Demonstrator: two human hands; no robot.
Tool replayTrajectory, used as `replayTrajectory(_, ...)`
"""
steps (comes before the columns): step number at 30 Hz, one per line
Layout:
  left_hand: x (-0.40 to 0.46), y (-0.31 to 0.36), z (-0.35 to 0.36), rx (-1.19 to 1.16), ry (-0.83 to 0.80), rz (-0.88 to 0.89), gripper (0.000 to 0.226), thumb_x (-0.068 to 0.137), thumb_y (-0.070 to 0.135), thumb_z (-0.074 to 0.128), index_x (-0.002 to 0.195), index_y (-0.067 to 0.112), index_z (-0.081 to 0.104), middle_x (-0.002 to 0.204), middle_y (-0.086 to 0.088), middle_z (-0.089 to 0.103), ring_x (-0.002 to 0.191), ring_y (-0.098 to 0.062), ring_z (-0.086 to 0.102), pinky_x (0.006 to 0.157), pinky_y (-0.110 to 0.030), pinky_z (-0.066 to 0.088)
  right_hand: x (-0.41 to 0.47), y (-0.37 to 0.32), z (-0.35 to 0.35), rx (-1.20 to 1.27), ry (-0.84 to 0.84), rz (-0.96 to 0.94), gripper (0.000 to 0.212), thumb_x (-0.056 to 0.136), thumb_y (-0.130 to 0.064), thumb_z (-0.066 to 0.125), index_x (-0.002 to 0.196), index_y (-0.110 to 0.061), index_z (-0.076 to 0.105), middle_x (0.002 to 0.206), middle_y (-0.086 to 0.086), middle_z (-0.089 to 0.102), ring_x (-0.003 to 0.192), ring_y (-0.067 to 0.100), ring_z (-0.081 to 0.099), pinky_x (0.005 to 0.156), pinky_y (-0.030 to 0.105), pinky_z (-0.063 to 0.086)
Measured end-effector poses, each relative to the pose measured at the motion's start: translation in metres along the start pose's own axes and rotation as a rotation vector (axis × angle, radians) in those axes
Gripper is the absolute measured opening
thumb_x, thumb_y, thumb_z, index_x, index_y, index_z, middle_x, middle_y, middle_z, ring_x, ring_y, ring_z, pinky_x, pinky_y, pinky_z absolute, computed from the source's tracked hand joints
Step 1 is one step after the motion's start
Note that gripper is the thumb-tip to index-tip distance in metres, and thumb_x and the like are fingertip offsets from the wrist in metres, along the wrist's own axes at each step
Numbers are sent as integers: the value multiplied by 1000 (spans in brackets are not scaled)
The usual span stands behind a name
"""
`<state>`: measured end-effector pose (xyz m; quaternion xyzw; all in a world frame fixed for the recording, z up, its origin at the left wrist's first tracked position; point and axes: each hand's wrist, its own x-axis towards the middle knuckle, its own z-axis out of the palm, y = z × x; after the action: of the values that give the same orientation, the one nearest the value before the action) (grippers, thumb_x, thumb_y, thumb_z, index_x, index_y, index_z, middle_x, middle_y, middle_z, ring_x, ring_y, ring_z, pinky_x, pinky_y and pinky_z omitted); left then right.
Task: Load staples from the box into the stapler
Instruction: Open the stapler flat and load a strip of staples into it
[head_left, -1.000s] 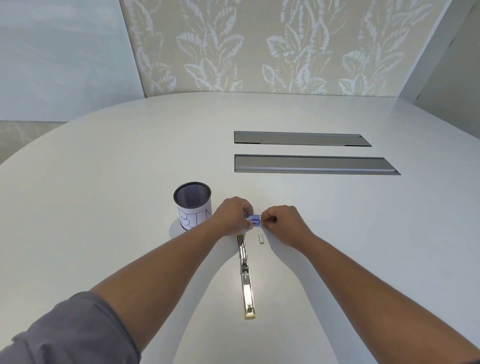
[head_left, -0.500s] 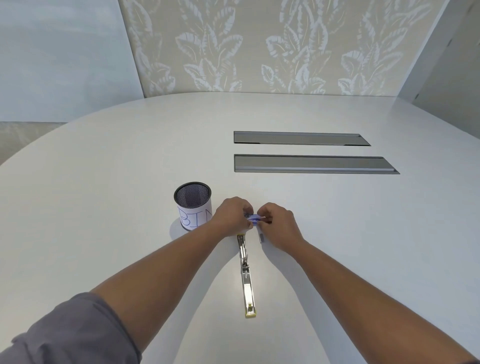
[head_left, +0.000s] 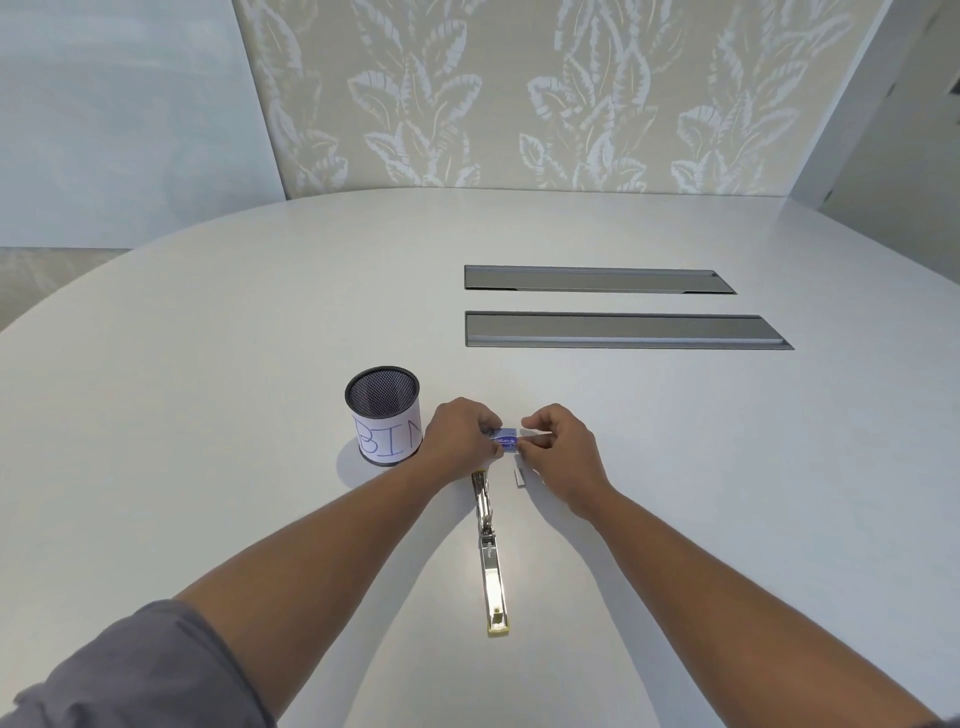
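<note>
Both hands, left (head_left: 460, 435) and right (head_left: 558, 449), pinching staple box (head_left: 505, 439), box mostly hidden, stapler (head_left: 490, 551) top covered

We observe the staple box (head_left: 505, 439), a small blue carton with white print, held just above the counter (head_left: 208, 364) between both hands; its long axis runs left to right. Its contents cannot be seen. The stapler (head_left: 491, 551) lies flat on the counter, swung fully open into one long straight line that runs from just below the box toward us. Its metal staple channel faces upward and reflects light; the near end carries a pale yellowish tip. A short silver staple strip (head_left: 518, 477) lies on the counter just right of the stapler's far end, apart from it.
</note>
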<state>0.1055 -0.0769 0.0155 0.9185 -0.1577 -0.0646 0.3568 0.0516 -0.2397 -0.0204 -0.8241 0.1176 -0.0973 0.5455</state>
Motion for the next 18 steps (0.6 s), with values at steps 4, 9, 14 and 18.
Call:
replayTrajectory(4,1,-1,1,-8,-3,-6,30,75,13,83,104,12,79,98,-5,75,93,-24,69,83,-37,58,1,2,0,-12,2,-7,19,82,-9,68,89,-25,64,89,-5,74,78,9,72,68,33,56)
replayTrajectory(9,1,-3,2,-15,-4,-10,29,75,13,83,104,14,79,99,-4,75,92,-24,69,82,-36,58,2,3,1,-28,17,-28,17,81,-9,69,86,-25,64,86,-5,75,77,7,72,68,28,56)
replayTrajectory(14,0,-5,4,-44,9,-34,36,75,14,84,110,15,77,105,-3,75,94,-22,69,86,-37,58,-4,3,2,-49,35,-58,19,82,-8,68,86,-25,62,84,-6,73,78,1,70,66,16,53)
replayTrajectory(18,-2,-4,5,-53,17,-39,39,75,13,83,114,14,75,111,-5,73,97,-22,68,88,-37,57,-10,-1,2,-41,60,-55,20,80,-9,65,83,-28,61,82,-9,71,73,0,67,61,9,49)
